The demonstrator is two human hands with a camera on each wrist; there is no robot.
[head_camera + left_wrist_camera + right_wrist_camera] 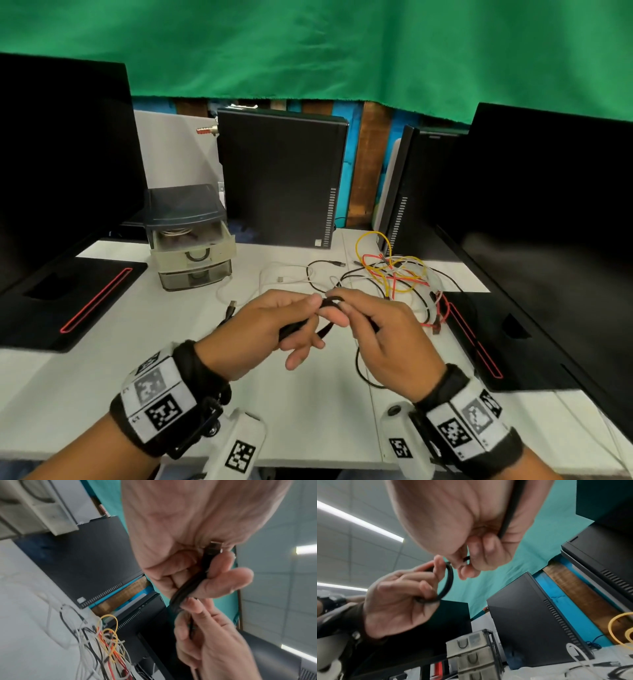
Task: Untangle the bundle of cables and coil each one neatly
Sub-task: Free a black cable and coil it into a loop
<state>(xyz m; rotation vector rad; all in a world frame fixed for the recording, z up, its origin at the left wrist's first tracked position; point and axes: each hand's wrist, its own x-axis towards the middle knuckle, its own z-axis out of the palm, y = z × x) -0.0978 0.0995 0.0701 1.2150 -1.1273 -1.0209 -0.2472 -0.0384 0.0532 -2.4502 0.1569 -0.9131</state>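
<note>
Left hand (274,329) and right hand (380,329) meet above the white table (308,404), both closed on one black cable (329,303). The left thumb and curled fingers (426,586) hold a small coil of this cable, seen as a dark ring in the right wrist view; its plug (215,546) lies against the left palm. The right fingertips (488,555) pinch the cable beside the coil, and the loose length runs back through the right palm and hangs to the table. Behind the hands, on the table, lies the tangled bundle (400,274) of yellow, red, white and black wires, with a white cable (274,277) spread to its left. A small drawer unit (191,240) stands far left, a black computer case (281,178) behind, and dark monitors (65,164) at both sides.
</note>
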